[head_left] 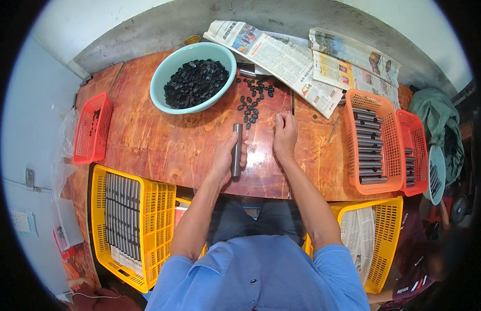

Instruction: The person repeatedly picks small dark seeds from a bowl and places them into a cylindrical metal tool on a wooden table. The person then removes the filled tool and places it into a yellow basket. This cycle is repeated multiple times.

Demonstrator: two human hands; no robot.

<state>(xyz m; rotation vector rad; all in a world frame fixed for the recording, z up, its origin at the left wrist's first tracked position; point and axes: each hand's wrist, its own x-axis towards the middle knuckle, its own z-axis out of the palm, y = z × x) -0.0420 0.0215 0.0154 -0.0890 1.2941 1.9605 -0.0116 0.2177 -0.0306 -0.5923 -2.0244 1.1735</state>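
Upright in my left hand (223, 156) is a grey metal tube (237, 151), gripped with the thumb along its side and fingers around it, over the table's near part. To its right, my right hand (285, 136) is closed, thumb and fingers together; what the fingers hold, if anything, is hidden. Small oval black plugs (248, 110) lie loose on the tabletop just beyond both hands. Farther left stands a pale green bowl (187, 110) heaped with similar black pieces (196, 83).
Newspaper sheets (287, 58) cover the far right. An orange basket (392, 155) of tubes stands right, beside a red one (419, 136). At left is another red basket (106, 127). Yellow crates (158, 223) flank me below table height. Other people sit at both lower corners.
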